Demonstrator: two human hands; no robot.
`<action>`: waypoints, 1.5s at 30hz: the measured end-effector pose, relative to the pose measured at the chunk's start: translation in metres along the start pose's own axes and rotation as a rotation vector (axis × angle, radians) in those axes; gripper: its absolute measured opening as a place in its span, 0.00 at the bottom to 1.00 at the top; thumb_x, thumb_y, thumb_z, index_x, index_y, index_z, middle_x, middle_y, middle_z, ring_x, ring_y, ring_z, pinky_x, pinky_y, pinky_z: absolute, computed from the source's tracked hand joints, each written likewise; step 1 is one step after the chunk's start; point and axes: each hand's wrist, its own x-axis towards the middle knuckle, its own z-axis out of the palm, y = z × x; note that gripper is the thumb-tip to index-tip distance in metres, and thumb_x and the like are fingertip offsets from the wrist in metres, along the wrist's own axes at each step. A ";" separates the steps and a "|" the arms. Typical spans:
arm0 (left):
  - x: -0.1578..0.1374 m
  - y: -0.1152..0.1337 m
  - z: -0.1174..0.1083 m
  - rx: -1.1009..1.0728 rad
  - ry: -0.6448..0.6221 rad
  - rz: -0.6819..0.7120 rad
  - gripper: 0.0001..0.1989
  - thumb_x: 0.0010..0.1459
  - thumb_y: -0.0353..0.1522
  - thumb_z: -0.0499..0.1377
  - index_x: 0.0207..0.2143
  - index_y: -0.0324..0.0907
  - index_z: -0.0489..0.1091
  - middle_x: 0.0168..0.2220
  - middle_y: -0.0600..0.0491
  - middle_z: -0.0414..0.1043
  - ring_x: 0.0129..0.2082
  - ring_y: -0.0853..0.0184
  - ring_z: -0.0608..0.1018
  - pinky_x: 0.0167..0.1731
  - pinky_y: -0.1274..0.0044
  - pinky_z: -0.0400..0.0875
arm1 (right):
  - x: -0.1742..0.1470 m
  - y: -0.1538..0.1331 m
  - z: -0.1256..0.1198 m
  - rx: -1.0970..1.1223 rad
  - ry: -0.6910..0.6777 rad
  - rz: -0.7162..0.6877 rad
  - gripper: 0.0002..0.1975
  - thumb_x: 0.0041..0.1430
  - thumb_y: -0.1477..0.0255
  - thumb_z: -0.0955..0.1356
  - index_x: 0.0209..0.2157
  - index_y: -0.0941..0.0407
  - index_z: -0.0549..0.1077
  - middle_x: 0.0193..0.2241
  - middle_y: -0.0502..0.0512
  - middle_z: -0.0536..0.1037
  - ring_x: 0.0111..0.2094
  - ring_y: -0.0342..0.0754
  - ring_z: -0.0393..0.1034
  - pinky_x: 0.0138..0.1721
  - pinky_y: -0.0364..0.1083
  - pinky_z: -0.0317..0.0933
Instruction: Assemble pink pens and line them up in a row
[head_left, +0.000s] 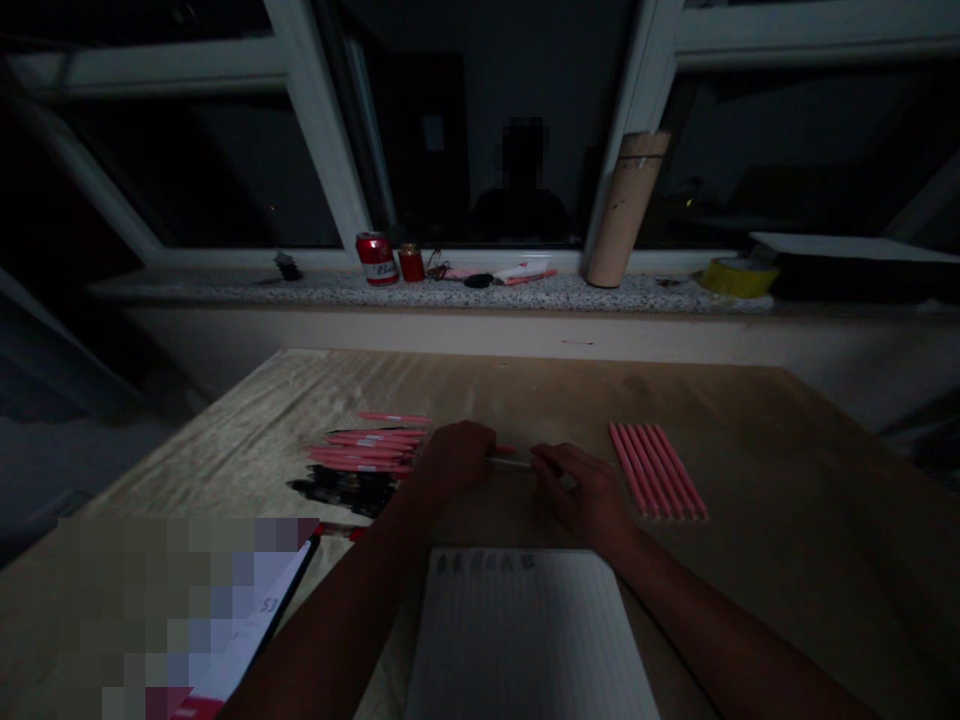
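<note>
My left hand (461,455) is closed, its fingers curled at one end of a thin pale rod that looks like a pen refill (512,462). At the rod's other end, my right hand (577,487) pinches it between thumb and fingers. A short pink piece (507,449) shows just behind the rod, partly hidden by my left hand. Left of that hand lies a pile of pink pens (367,450), with one pink pen (394,417) apart behind it. Black pen parts (345,488) are heaped in front of the pile. Several pink pens (658,470) lie in a neat slanted row to the right.
A lined notebook (525,635) with marks along its top lies in front of me. A phone (259,615), partly blurred, is at left, near a red pen (341,531). The sill behind holds a red can (376,258), a tall tube (628,210) and yellow tape (739,278).
</note>
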 end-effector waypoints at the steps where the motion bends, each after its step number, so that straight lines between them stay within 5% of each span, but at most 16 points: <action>1: 0.000 0.000 0.001 0.001 0.006 0.004 0.10 0.49 0.33 0.54 0.33 0.40 0.72 0.35 0.46 0.73 0.36 0.61 0.74 0.36 0.73 0.65 | 0.000 0.001 0.000 -0.012 0.003 0.003 0.09 0.59 0.73 0.62 0.39 0.56 0.72 0.29 0.55 0.74 0.29 0.44 0.69 0.31 0.43 0.64; 11: 0.000 -0.001 0.000 0.040 -0.018 -0.082 0.11 0.49 0.36 0.56 0.33 0.40 0.72 0.35 0.45 0.73 0.36 0.59 0.75 0.35 0.72 0.66 | -0.004 0.012 0.004 -0.121 0.000 0.005 0.13 0.56 0.73 0.64 0.44 0.56 0.70 0.30 0.55 0.75 0.28 0.45 0.70 0.30 0.43 0.64; 20: 0.002 -0.003 0.005 0.056 -0.020 -0.100 0.13 0.51 0.38 0.54 0.35 0.40 0.71 0.34 0.45 0.73 0.36 0.59 0.75 0.34 0.72 0.66 | -0.003 0.012 0.005 -0.223 -0.235 0.104 0.07 0.57 0.72 0.63 0.29 0.57 0.72 0.24 0.52 0.74 0.25 0.43 0.67 0.28 0.40 0.57; 28: 0.002 -0.007 0.001 -0.019 0.037 -0.067 0.14 0.53 0.41 0.54 0.31 0.40 0.71 0.31 0.47 0.73 0.34 0.63 0.74 0.33 0.75 0.63 | -0.002 0.010 0.002 -0.169 -0.303 0.190 0.12 0.54 0.73 0.64 0.42 0.54 0.70 0.33 0.54 0.77 0.33 0.47 0.71 0.34 0.43 0.61; 32: -0.001 -0.010 -0.009 -0.228 0.066 0.009 0.18 0.53 0.45 0.52 0.30 0.39 0.71 0.30 0.50 0.73 0.30 0.67 0.73 0.29 0.78 0.62 | -0.002 0.009 0.001 -0.166 -0.313 0.216 0.09 0.55 0.72 0.64 0.39 0.55 0.71 0.31 0.53 0.76 0.30 0.46 0.70 0.32 0.43 0.61; 39: -0.005 -0.013 -0.015 -0.314 -0.068 0.164 0.11 0.45 0.31 0.57 0.34 0.39 0.72 0.33 0.51 0.74 0.32 0.67 0.74 0.30 0.79 0.63 | -0.002 0.013 0.002 -0.226 -0.316 0.080 0.10 0.56 0.72 0.63 0.39 0.54 0.74 0.34 0.54 0.77 0.35 0.47 0.70 0.36 0.45 0.61; 45: -0.003 -0.009 -0.001 -0.219 -0.175 0.171 0.20 0.47 0.29 0.54 0.44 0.43 0.71 0.37 0.48 0.75 0.36 0.64 0.75 0.35 0.77 0.65 | -0.003 0.014 0.002 -0.276 -0.323 0.037 0.09 0.57 0.73 0.63 0.38 0.55 0.74 0.32 0.55 0.75 0.35 0.47 0.68 0.37 0.45 0.60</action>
